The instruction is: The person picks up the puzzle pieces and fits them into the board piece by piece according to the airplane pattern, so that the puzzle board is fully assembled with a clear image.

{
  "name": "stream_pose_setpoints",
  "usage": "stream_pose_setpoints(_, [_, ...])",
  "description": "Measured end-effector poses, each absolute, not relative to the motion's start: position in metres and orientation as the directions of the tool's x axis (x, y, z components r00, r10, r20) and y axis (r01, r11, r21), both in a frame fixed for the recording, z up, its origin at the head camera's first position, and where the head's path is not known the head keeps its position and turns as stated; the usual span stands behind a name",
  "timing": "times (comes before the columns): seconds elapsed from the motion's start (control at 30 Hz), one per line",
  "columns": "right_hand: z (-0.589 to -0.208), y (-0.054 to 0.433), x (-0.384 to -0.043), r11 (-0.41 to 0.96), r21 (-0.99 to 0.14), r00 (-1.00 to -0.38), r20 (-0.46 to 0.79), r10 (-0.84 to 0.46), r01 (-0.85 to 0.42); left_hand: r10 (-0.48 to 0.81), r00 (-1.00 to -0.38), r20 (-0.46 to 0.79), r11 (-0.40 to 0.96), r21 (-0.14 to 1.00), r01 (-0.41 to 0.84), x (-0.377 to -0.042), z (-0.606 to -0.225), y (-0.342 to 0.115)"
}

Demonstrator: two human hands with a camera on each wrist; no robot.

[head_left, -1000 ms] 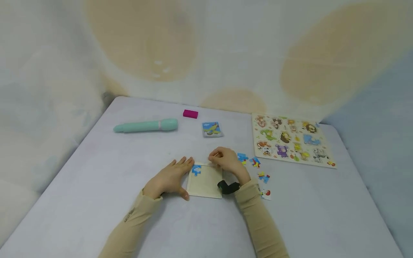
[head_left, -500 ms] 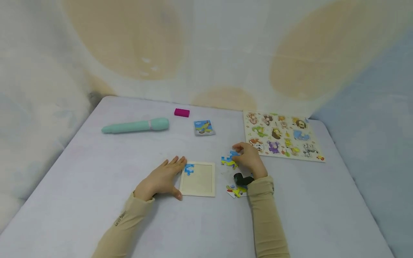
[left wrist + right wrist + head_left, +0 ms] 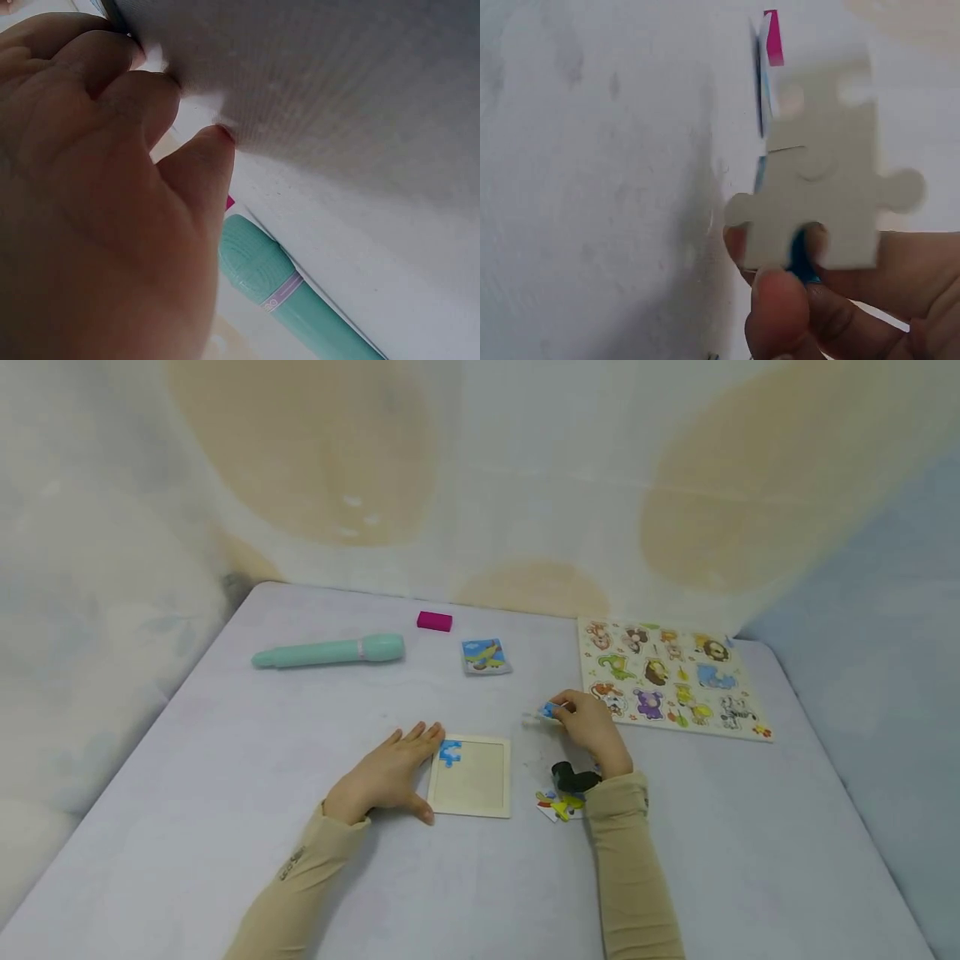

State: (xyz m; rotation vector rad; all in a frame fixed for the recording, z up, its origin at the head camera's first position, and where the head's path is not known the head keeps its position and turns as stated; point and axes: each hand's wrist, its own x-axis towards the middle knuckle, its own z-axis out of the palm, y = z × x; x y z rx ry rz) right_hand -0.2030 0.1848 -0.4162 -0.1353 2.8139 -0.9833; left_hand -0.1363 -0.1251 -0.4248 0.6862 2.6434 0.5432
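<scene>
In the head view the square frame (image 3: 469, 785) is being steadied at its left edge by the left hand (image 3: 386, 777), fingers spread, while a puzzle chunk (image 3: 549, 710) is being pinched by the right hand (image 3: 591, 727) beyond the frame's upper right corner. From the left wrist, the teal pen (image 3: 255, 259) is being partly covered by that hand, and finger contact can't be told. From the right wrist the chunk's plain back is being shown; imo a light grip is being called for so nothing pops apart, and compared with half a second ago, it's being held tilted up instead of lying flat.
</scene>
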Motion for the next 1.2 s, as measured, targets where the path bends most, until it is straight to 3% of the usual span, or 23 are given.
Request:
stream_pose_setpoints(0.17, [-0.414,0.187,-0.203,0.813,-0.582,-0.990,-0.086,-0.108,-0.038,0.528,-0.816,-0.235,0.803,0.451,0.390,-0.136,-0.426,-0.121])
stream_pose_setpoints(0.3, [-0.410,0.183,-0.201,0.749,-0.662,-0.989,-0.089,-0.119,-0.030,0.529,-0.813,-0.243,0.807,0.440,0.393,-0.137,-0.425,-0.120])
stream_pose_setpoints(0.47, [-0.405,0.150,-0.193,0.620,-0.785,-0.947,-0.185,-0.264,-0.020,0.527,-0.814,-0.244,0.812,0.427,0.397,-0.137,-0.424,-0.123])
stream_pose_setpoints(0.6, [-0.408,0.119,-0.185,0.592,-0.806,-0.883,-0.269,-0.385,-0.012,0.528,-0.813,-0.243,0.807,0.441,0.392,-0.136,-0.422,-0.120])
stream_pose_setpoints(0.7, [-0.411,0.103,-0.180,0.624,-0.781,-0.875,-0.278,-0.396,-0.034,0.528,-0.812,-0.247,0.808,0.440,0.392,-0.137,-0.422,-0.117])
stream_pose_setpoints(0.97, [-0.407,0.099,-0.169,0.780,-0.623,-0.933,-0.244,-0.264,-0.058,0.542,-0.801,-0.255,0.805,0.430,0.408,-0.139,-0.421,-0.113])
stream_pose_setpoints(1.2, [-0.411,0.103,-0.166,0.805,-0.592,-0.945,-0.238,-0.224,-0.042,0.558,-0.787,-0.263,0.795,0.441,0.417,-0.138,-0.421,-0.109])
